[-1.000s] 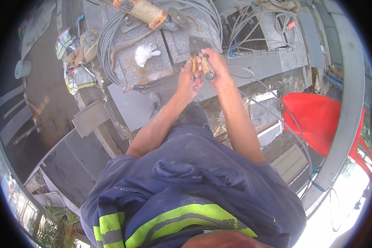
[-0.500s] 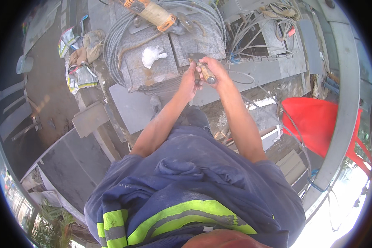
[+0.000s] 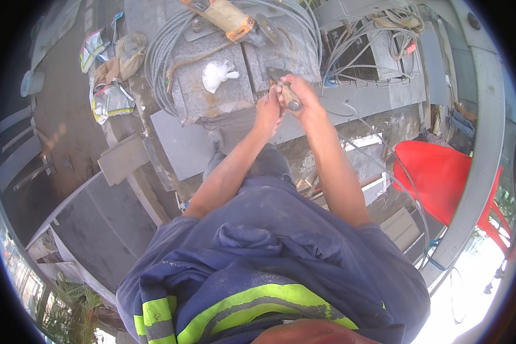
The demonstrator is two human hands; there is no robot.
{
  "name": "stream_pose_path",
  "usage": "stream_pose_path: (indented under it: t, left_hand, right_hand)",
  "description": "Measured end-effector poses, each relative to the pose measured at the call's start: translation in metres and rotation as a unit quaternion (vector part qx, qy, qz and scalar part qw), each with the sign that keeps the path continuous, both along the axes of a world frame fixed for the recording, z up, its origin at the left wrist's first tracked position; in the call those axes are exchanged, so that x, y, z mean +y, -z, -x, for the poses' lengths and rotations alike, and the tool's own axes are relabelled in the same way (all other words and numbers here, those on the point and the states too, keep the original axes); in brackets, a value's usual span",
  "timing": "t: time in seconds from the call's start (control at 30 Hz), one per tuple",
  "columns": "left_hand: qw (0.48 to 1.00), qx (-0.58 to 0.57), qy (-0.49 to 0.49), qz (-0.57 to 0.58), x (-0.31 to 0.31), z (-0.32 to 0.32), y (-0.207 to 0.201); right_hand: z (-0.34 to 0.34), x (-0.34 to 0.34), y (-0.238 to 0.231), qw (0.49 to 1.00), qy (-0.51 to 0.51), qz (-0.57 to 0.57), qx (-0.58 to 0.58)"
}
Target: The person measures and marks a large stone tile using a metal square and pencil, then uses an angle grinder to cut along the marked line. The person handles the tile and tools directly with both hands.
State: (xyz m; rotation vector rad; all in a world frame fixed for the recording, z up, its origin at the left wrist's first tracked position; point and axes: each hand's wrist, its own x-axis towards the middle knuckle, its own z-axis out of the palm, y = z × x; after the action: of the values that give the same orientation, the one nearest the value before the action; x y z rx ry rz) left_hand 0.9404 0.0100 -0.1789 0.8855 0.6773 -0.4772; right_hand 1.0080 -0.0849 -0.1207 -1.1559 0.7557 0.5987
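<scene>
My right hand (image 3: 304, 97) is wrapped round the worn wooden handle (image 3: 291, 98) of a trowel. The trowel's flat grey blade (image 3: 277, 73) points away from me, over the stone slab. Close against it, my left hand (image 3: 268, 114) is closed, its fingers curled near the trowel's handle. What it grips is mostly hidden; a bit of brownish material shows by its fingertips. Beyond my hands lies a grey stone slab (image 3: 223, 103) in two parts with a dark gap between them. A knotted white plastic bag (image 3: 217, 75) rests on the left part.
An orange angle grinder (image 3: 232, 22) lies at the slab's far side, beside coiled steel cable (image 3: 157, 69). Loose cables (image 3: 355, 63) tangle at far right. A red plastic chair (image 3: 430, 175) stands right, behind a metal beam (image 3: 479, 155). Torn bags (image 3: 110, 103) lie left.
My two hands remain together with the trowel, its handle shifted slightly. The whole view has moved a little, so the slab and grinder appear slightly further right.
</scene>
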Motion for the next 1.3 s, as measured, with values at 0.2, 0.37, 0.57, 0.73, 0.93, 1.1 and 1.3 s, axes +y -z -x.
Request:
stream_pose_path:
  t: [0.2, 0.37, 0.57, 0.73, 0.93, 1.1, 1.3]
  left_hand:
    - [0.995, 0.001, 0.094, 0.017, 0.033, 0.005, -0.024]
    - [0.979, -0.037, 0.198, -0.036, 0.066, 0.052, -0.067]
    - [0.973, -0.084, 0.120, -0.179, 0.107, 0.053, -0.068]
    - [0.950, -0.144, 0.183, -0.207, 0.094, 0.022, -0.050]
    - [0.897, -0.193, 0.261, -0.298, 0.070, -0.015, -0.093]
    - [0.714, -0.447, 0.172, -0.511, 0.118, 0.015, -0.048]
    - [0.743, -0.484, 0.268, -0.377, 0.138, 0.090, -0.034]
  right_hand:
    - [-0.017, -0.018, -0.023, 0.957, -0.043, 0.229, -0.174]
    - [0.035, -0.039, -0.009, 0.656, -0.225, 0.627, -0.355]
    - [0.163, -0.052, 0.020, 0.716, -0.352, 0.588, -0.134]
    - [0.142, -0.054, -0.014, 0.713, -0.202, 0.620, -0.260]
    - [0.045, -0.019, 0.022, 0.739, -0.051, 0.603, -0.297]
    - [0.032, 0.039, 0.047, 0.755, -0.118, 0.565, -0.310]
    - [0.181, 0.070, 0.056, 0.772, -0.079, 0.473, -0.417]
